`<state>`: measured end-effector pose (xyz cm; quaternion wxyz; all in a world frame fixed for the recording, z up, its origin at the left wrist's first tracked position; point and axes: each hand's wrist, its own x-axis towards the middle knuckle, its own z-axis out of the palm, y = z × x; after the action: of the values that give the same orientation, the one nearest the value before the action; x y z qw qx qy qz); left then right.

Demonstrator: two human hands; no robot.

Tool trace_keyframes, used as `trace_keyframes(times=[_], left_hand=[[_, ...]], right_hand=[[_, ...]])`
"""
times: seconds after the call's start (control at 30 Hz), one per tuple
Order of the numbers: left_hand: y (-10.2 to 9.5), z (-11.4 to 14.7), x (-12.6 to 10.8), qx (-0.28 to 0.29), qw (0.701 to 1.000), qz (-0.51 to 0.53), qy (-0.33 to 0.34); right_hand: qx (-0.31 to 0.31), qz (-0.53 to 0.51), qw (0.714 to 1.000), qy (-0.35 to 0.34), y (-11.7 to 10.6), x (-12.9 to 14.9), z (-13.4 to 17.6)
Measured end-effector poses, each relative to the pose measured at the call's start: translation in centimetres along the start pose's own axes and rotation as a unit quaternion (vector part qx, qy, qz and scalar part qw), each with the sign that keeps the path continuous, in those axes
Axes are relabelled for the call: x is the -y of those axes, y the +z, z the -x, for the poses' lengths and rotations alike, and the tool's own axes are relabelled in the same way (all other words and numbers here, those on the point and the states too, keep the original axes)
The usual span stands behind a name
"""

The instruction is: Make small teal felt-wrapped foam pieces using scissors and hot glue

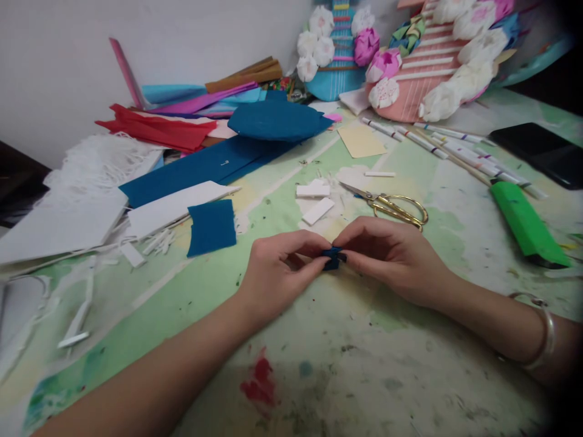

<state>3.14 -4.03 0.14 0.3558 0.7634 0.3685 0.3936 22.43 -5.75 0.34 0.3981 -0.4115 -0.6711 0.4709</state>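
Observation:
Between the fingertips of both hands is a small folded piece of dark blue crepe paper (331,262), held just above the table. My left hand (280,264) pinches its left side with thumb and fingers. On the right side, my right hand (392,255) pinches it too. Much of the piece is hidden by the fingers. Gold-handled scissors (387,203) lie beyond my right hand, their blades parted. A blue paper square (212,228) rests to the left of my left hand. Small white foam pieces (317,210) lie just beyond both hands.
Blue crepe paper (182,167) and red paper (155,128) are piled at the back left. White foam board (59,224) lies left. Flower-covered guitar shapes (332,85) lean at the back. Markers (423,143), a black phone (540,152) and a green box cutter (526,224) lie right.

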Motion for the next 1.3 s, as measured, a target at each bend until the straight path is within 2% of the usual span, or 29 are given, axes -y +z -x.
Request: trace_keyframes(times=[0.57, 0.8, 1.03, 1.3], left_hand=[[0.01, 0.03, 0.15, 0.000, 0.999, -0.033, 0.042], [0.06, 0.09, 0.25, -0.001, 0.997, -0.038, 0.060], [-0.13, 0.06, 0.70, 0.007, 0.989, -0.085, 0.123], [0.13, 0.31, 0.23, 0.002, 0.995, -0.059, 0.083]], right_hand=[[0.014, 0.068, 0.996, -0.051, -0.13, 0.05, -0.04], [0.017, 0.035, 0.998, -0.045, 0.04, -0.12, 0.06], [0.021, 0.030, 0.998, -0.045, 0.09, -0.27, 0.06], [0.019, 0.022, 0.999, -0.025, -0.06, -0.03, 0.29]])
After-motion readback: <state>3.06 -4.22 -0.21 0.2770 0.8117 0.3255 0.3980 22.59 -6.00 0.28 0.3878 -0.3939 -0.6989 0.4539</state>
